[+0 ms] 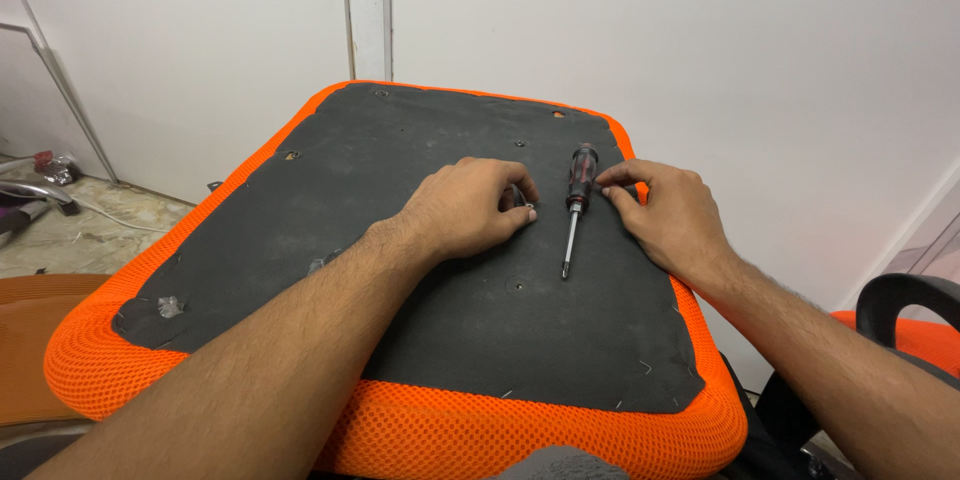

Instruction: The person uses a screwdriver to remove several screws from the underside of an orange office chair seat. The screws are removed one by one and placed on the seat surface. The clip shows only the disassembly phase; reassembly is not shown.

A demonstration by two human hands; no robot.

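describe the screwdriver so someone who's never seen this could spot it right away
Find the upturned chair seat, an orange mesh cushion with a black underside. On that black surface, between the left hand and the right hand, lies the screwdriver. It is the only tool there: dark translucent handle pointing toward the wall, thin metal shaft pointing back at the person.

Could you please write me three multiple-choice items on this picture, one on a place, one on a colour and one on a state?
1. Where does the screwdriver lie?
A. On the floor
B. On the black underside of the seat cushion, between the two hands
C. Against the wall

2. What colour is the mesh edge of the cushion?
A. Blue
B. Green
C. Orange

3. What is the right hand doing?
A. Fingertips at the screwdriver's handle, which lies flat
B. Lifting the screwdriver high
C. Resting off the cushion

Answers: 1 B, it lies on the black panel between the left hand and the right hand; 2 C, the mesh rim is bright orange; 3 A, the fingertips meet the dark handle.
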